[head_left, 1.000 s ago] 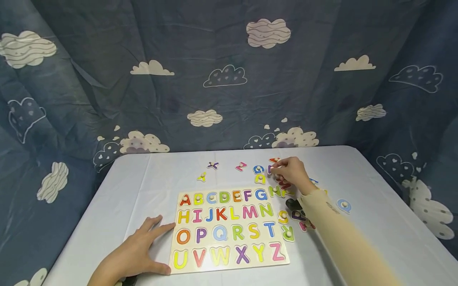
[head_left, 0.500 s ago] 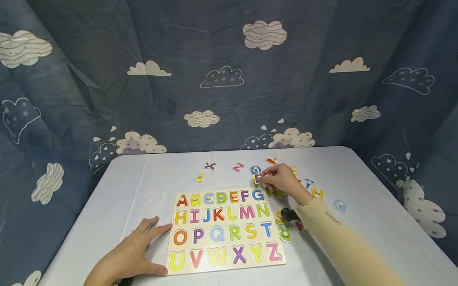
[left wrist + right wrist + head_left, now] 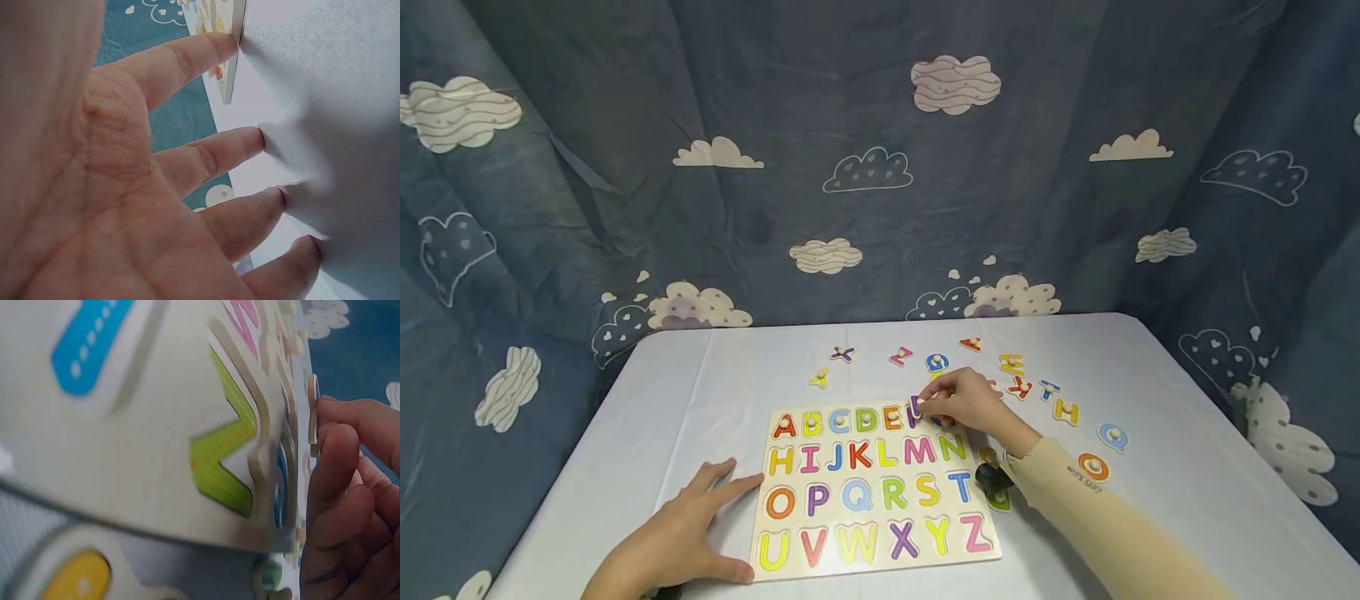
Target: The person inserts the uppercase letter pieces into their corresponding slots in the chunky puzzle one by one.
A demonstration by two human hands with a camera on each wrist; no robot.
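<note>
My right hand [image 3: 964,403] pinches a purple letter piece [image 3: 916,406] over the top row of the alphabet puzzle board [image 3: 872,485]. My left hand [image 3: 688,533] lies flat on the table [image 3: 700,392], touching the board's left edge. Loose letters [image 3: 1037,387] lie beyond.

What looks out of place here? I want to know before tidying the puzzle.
Loose letter pieces lie scattered on the table behind and right of the puzzle board, not in their slots. The right hand holds one small piece above the top row. Nothing looks damaged or spilled.
</note>
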